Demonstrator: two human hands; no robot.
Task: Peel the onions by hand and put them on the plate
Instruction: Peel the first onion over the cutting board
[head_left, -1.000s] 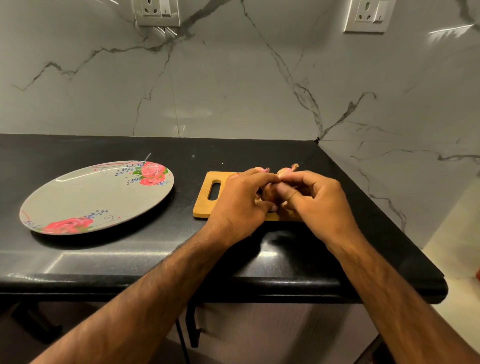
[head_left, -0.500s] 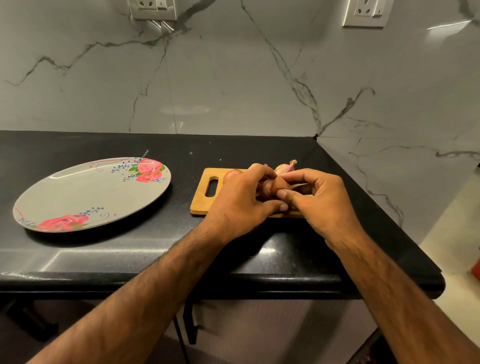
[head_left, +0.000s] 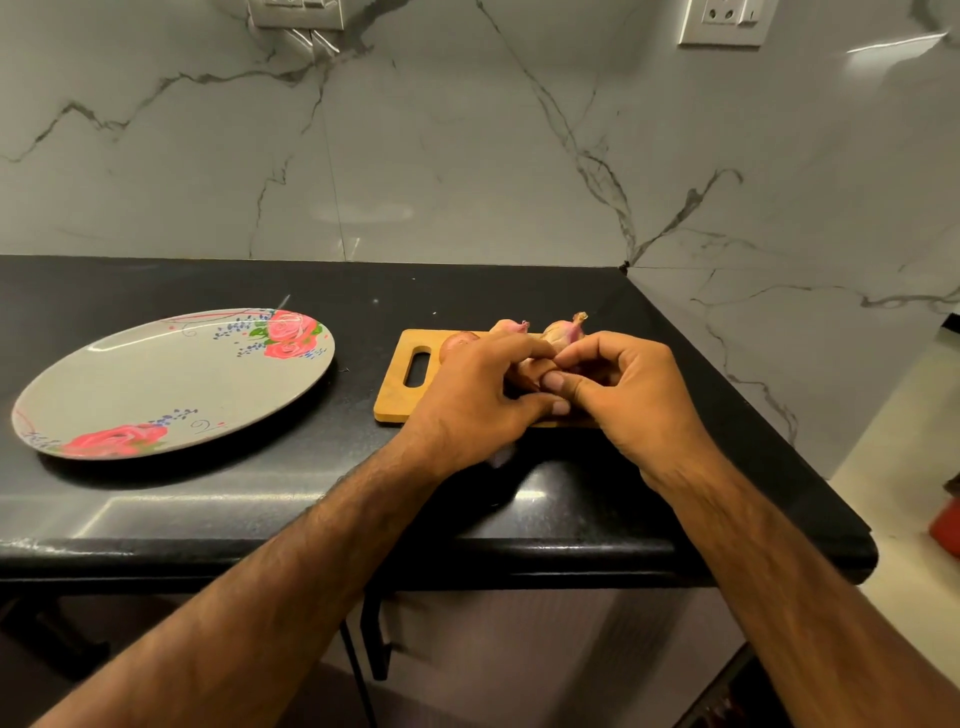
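While both hands pinch one mostly hidden onion (head_left: 524, 370) over the cutting board (head_left: 400, 395), left hand (head_left: 478, 400) and right hand (head_left: 631, 395) fingers closed on it, its direction cannot be told.

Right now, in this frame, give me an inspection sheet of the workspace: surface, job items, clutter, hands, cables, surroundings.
Surface: black countertop, glossy, with small pale specks near the back.
Job's things: floral plate on the left, no onion on it; wooden cutting board to its right; unpeeled onions at the board's far edge; one onion between both hands, mostly hidden.
Clutter: nothing seen beyond the specks.
Hands: left hand and right hand both closed on the held onion, fingertips meeting over the board.
Cables: nothing seen.
Surroundings: marble wall with two wall sockets; a red object on the floor at right, cut off by the frame edge.
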